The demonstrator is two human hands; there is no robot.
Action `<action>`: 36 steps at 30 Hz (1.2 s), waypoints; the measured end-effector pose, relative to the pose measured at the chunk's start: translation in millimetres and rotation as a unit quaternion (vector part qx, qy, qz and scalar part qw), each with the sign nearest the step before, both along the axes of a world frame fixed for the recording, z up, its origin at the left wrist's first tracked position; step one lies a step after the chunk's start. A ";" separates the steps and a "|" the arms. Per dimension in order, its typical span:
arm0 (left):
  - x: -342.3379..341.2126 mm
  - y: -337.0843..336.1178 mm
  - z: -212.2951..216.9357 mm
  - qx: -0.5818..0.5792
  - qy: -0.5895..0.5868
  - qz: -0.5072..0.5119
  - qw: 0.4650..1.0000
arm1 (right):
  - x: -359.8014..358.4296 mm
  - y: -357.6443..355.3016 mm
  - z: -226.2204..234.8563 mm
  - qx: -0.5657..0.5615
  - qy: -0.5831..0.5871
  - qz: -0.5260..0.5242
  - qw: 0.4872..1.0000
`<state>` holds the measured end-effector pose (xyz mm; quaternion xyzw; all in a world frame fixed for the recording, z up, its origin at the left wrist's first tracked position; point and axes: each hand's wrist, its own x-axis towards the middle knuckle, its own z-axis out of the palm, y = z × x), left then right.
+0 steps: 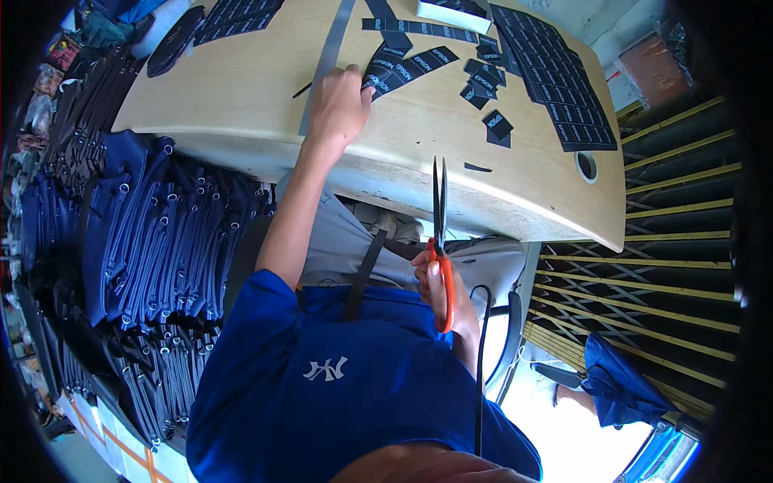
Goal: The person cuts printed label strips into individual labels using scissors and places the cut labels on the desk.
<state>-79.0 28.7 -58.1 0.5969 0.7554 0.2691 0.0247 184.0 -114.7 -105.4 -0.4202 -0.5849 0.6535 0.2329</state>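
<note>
Strips (423,69) pinched in the left hand (340,105) spread away from it over the desk (250,88), one slanting right. Farther off, the right hand (436,291) grips scissors (439,229), tips pointing forward.

White-lettered black labels (419,69), white monogram (325,369) on blue shirt (386,402)

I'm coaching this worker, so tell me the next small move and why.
Probably bring the orange-handled scissors to the dark strips: the left hand grasps the strips over the table, while the right hand holds the scissors away from them, blades pointing tableward.
</note>
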 end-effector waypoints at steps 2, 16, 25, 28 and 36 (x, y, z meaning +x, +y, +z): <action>-10.6 -2.0 -10.0 0.058 -0.057 -0.051 0.995 | -2.9 -2.4 2.7 0.011 0.001 0.013 1.000; 73.5 -134.7 5.2 0.180 -0.274 -0.179 0.927 | -18.3 -14.3 -11.6 0.015 0.321 -0.085 0.943; 88.9 -201.8 -29.6 0.081 -0.398 -0.294 0.865 | -30.1 -14.2 13.9 0.015 0.262 -0.155 0.953; 95.1 -215.1 -20.9 0.068 -0.542 -0.230 0.806 | -33.4 -19.0 19.6 0.035 0.227 -0.174 0.958; 79.0 -240.3 -45.2 -0.119 -0.574 -0.225 0.778 | -31.2 -18.5 23.5 0.133 0.243 -0.206 0.938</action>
